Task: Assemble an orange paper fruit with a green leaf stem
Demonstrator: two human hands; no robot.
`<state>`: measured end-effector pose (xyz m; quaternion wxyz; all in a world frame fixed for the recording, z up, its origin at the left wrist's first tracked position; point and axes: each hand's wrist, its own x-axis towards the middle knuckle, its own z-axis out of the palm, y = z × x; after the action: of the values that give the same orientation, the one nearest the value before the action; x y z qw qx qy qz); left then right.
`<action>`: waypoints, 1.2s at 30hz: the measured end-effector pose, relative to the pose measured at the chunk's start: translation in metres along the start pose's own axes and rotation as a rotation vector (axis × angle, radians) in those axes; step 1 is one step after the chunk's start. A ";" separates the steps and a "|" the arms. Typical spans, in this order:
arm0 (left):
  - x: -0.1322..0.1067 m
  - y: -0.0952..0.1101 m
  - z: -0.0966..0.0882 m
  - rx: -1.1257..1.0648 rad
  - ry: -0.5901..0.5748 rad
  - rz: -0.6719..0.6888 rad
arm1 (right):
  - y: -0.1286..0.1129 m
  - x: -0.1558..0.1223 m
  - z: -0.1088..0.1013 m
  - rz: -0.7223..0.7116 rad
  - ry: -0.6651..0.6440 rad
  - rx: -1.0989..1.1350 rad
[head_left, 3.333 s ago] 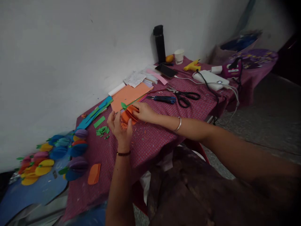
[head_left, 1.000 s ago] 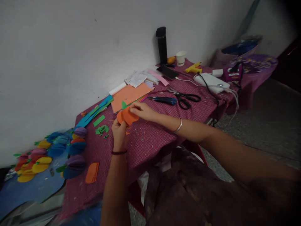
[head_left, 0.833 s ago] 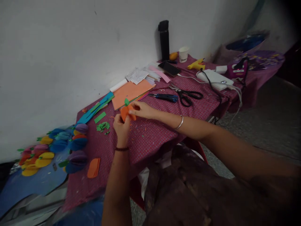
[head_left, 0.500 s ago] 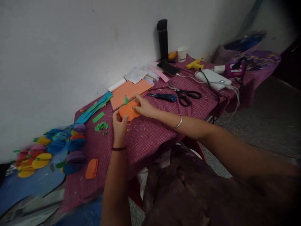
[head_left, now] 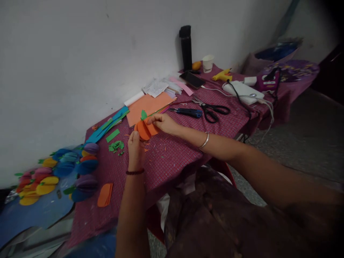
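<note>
An orange paper pumpkin [head_left: 143, 129] with fanned-out layers and a green paper leaf [head_left: 143, 114] on top is held up between my two hands, over the table. My left hand [head_left: 135, 148] grips its lower left edge between thumb and fingers. On its right side, my right hand [head_left: 164, 123] pinches the paper layers. A green paper strip [head_left: 112, 135] and a heap of green paper scraps [head_left: 116, 146] lie left of my left hand. Nearer the front edge rests a stack of cut orange paper pieces [head_left: 105, 195].
Finished paper fruits [head_left: 64, 166] in several colours crowd the left side. Orange sheets [head_left: 147, 105] lie behind my hands. A blue utility knife [head_left: 188, 112], scissors [head_left: 211, 109], a phone [head_left: 192, 79], a white power bank [head_left: 243, 92], a paper cup [head_left: 208, 63] and a yellow glue gun [head_left: 223, 75] stretch rightward.
The orange paper pumpkin has gone from flat, facing me, to fanned open with its layers showing. My right hand has shifted slightly and now pinches the layers at the right.
</note>
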<state>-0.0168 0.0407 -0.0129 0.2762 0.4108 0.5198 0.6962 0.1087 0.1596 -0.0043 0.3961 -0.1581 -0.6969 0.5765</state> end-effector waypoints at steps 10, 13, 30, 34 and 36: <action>0.003 -0.007 -0.003 -0.126 0.016 -0.148 | 0.004 -0.001 0.001 -0.089 -0.046 0.037; -0.001 -0.007 -0.001 0.009 0.056 -0.030 | 0.001 -0.002 0.000 -0.106 -0.081 0.014; -0.001 -0.011 -0.004 0.017 0.144 0.028 | -0.003 -0.003 0.003 -0.001 -0.164 0.094; -0.004 -0.010 -0.006 0.143 0.144 0.079 | -0.002 -0.002 0.005 0.028 -0.138 0.108; -0.006 -0.008 -0.007 0.282 0.170 0.170 | -0.001 -0.001 0.005 0.018 -0.114 0.102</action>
<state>-0.0196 0.0350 -0.0232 0.1114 0.4274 0.5971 0.6696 0.1059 0.1550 -0.0039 0.3581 -0.1111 -0.6865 0.6230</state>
